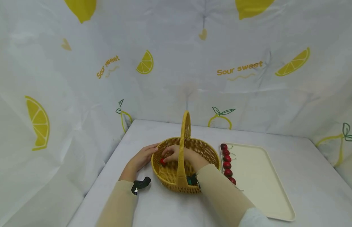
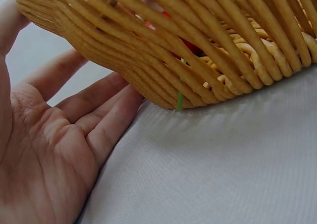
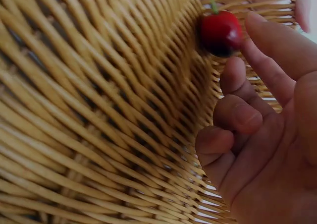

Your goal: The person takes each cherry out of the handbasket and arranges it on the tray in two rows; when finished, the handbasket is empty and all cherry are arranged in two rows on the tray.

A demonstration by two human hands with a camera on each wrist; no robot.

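A woven basket [image 1: 204, 145] with a tall arched handle [image 1: 181, 164] stands on the white-covered table. Inside it, against the left wall, lies a red cherry [image 3: 220, 33], its green stem [image 2: 180, 100] poking out through the weave. My right hand [image 3: 267, 105] reaches under the handle into the basket. Its thumb and index fingertip are right beside the cherry, not closed round it; the other fingers are loosely bent. My left hand [image 1: 140, 159] rests against the basket's left outer side with straight fingers [image 2: 111, 122] touching the wickerwork.
To the basket's right lies a cream rectangular tray [image 1: 258, 176]. Several cherries [image 1: 227, 165] form a row along its left edge, stems pointing various ways. A white cloth [image 1: 176, 78] with lemon prints hangs behind and around the table.
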